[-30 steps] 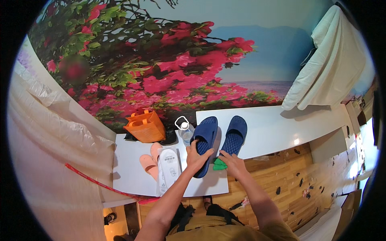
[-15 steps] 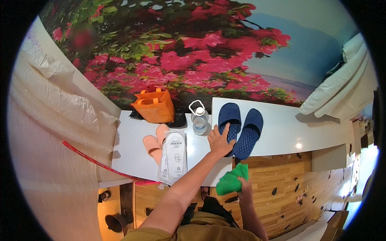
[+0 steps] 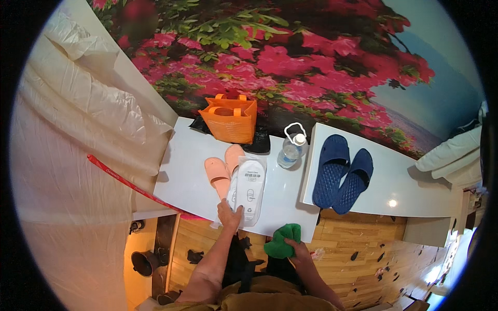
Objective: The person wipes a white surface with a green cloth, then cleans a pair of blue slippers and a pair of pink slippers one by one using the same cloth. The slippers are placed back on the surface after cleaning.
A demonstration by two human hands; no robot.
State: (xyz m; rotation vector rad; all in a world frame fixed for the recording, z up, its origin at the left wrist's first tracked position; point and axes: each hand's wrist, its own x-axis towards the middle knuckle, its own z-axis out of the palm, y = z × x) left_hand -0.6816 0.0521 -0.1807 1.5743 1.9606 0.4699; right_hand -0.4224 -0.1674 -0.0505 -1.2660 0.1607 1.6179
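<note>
My left hand [image 3: 229, 215] is at the near end of two overlapping packets of white insoles [image 3: 252, 194], beside the heel of a pink slipper [image 3: 219, 179]. Its thumb and fingers are spread apart and touch there; no firm hold shows. The other pink slipper [image 3: 234, 154] lies partly under the packets. In my right hand [image 3: 299, 252] is a crumpled green cloth [image 3: 282, 241], off the table's front edge. A pair of navy slippers, the left one [image 3: 331, 173] and the right one [image 3: 354, 182], rests on the raised white surface to the right.
A clear bottle [image 3: 290, 153] with a white handle stands behind the packets. Further back is an orange bag [image 3: 233, 122] on black plastic. A red strap [image 3: 135, 187] runs along the left to the white table [image 3: 181, 160]. Dark scraps [image 3: 354, 256] litter the wooden floor.
My left hand has left the navy slippers and moved left to the insole packets. The green cloth, still in my right hand, is slightly further left and lower. The view has shifted.
</note>
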